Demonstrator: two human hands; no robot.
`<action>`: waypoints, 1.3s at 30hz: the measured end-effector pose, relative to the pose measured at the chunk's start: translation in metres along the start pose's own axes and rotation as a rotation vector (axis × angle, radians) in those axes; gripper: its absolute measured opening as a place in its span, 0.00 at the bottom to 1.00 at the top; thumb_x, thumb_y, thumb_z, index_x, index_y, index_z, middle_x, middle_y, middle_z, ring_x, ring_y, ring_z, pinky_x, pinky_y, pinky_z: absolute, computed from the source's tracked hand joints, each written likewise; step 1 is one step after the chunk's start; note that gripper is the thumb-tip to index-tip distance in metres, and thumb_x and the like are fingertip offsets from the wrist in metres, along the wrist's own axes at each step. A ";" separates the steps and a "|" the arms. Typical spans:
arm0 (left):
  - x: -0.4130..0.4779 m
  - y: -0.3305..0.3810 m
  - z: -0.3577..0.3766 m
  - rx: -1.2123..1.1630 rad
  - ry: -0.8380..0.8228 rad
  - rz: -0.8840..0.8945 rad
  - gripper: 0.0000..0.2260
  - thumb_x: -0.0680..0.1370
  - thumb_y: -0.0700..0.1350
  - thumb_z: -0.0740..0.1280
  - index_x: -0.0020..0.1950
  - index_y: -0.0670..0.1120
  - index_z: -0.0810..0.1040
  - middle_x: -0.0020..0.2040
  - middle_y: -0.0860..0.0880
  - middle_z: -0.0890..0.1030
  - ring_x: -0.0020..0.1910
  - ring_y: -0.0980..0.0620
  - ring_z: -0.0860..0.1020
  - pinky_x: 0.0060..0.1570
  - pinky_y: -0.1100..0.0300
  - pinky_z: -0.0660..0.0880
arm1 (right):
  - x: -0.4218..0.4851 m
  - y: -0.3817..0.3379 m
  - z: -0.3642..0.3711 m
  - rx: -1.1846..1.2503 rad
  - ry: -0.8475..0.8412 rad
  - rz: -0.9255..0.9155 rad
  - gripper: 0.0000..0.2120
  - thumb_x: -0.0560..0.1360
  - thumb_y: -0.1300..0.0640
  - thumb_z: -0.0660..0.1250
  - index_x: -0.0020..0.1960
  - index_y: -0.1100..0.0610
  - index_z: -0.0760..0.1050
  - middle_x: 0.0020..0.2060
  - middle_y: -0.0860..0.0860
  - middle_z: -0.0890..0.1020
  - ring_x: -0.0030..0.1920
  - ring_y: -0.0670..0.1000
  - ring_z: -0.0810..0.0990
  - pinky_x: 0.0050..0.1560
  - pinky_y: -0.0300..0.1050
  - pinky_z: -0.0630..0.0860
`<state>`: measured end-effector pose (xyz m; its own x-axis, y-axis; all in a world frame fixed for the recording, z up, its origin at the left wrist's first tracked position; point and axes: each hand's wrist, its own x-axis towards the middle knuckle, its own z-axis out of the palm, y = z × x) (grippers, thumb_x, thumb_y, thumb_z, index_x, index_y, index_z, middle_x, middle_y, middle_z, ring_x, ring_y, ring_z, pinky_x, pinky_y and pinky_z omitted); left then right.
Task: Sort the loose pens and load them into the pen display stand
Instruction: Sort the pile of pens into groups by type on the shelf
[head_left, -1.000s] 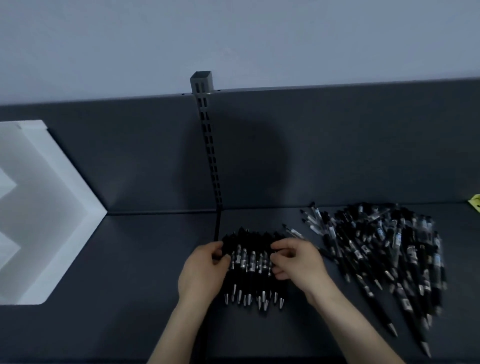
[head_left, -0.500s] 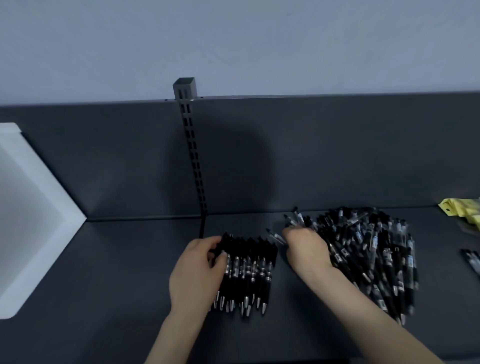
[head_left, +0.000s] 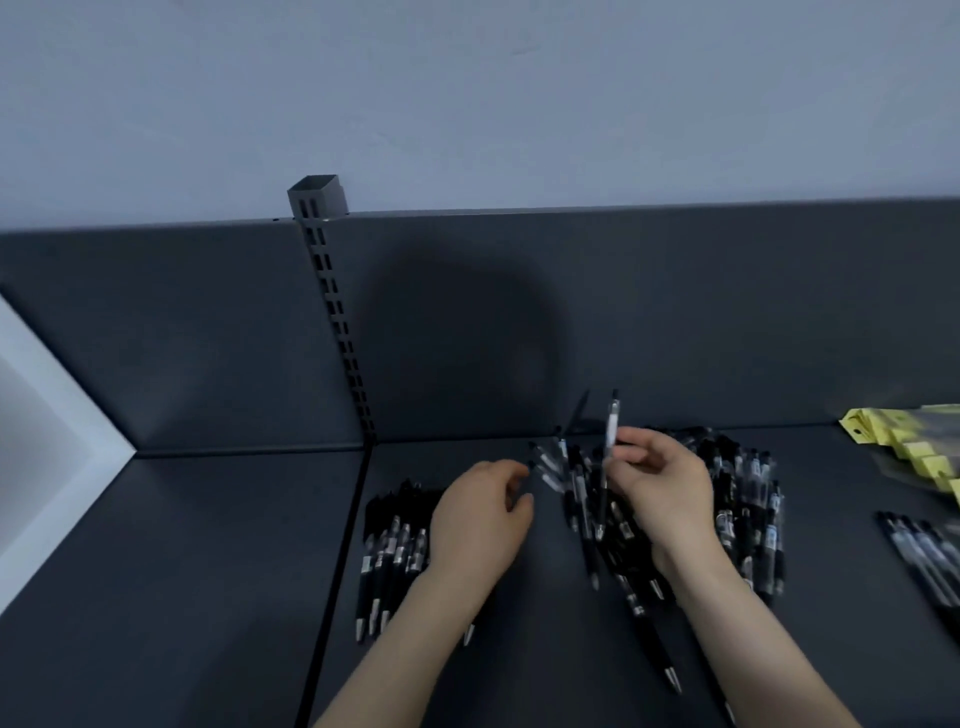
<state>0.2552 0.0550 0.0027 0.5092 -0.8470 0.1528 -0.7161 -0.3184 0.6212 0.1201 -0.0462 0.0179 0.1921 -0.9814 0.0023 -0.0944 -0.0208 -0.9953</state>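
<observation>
Dark grey shelf (head_left: 208, 571), pale wall (head_left: 467, 93) behind, pen (head_left: 611, 428) pinched in right hand (head_left: 667, 491).

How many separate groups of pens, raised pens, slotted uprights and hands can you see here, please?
Groups of lying pens: 3 (sorted row, loose pile, small group at the right edge)
Raised pen, pinched by the right hand: 1
Slotted upright: 1
Hands: 2 (left hand, right hand)
Total: 7

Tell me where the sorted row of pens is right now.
Head view, left of centre: the sorted row lies on the dark shelf, partly under the left hand, near the foot of the slotted upright, with the loose pile to its right.
</observation>
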 end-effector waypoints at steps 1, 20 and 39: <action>0.009 0.005 0.006 0.021 -0.032 -0.007 0.13 0.77 0.47 0.65 0.61 0.52 0.78 0.52 0.53 0.80 0.50 0.54 0.78 0.51 0.56 0.76 | -0.002 0.000 -0.007 0.037 0.006 0.014 0.14 0.71 0.71 0.68 0.48 0.53 0.79 0.38 0.50 0.82 0.38 0.46 0.79 0.45 0.39 0.76; 0.034 0.038 0.034 -0.467 -0.200 -0.212 0.11 0.74 0.39 0.72 0.56 0.44 0.77 0.40 0.47 0.80 0.35 0.53 0.79 0.31 0.62 0.79 | -0.051 0.014 -0.064 0.075 0.138 0.023 0.16 0.69 0.72 0.69 0.46 0.52 0.79 0.34 0.49 0.80 0.34 0.42 0.78 0.38 0.33 0.76; -0.046 0.206 0.154 -0.460 -0.484 -0.030 0.18 0.76 0.42 0.70 0.66 0.49 0.75 0.44 0.56 0.79 0.33 0.56 0.82 0.43 0.59 0.82 | -0.022 0.040 -0.287 -0.353 0.326 0.082 0.12 0.69 0.66 0.69 0.47 0.51 0.82 0.36 0.46 0.83 0.39 0.46 0.81 0.50 0.50 0.79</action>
<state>0.0105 -0.0376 0.0055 0.1767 -0.9703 -0.1651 -0.3734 -0.2213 0.9009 -0.1682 -0.0802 0.0061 -0.1405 -0.9900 0.0111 -0.4330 0.0514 -0.8999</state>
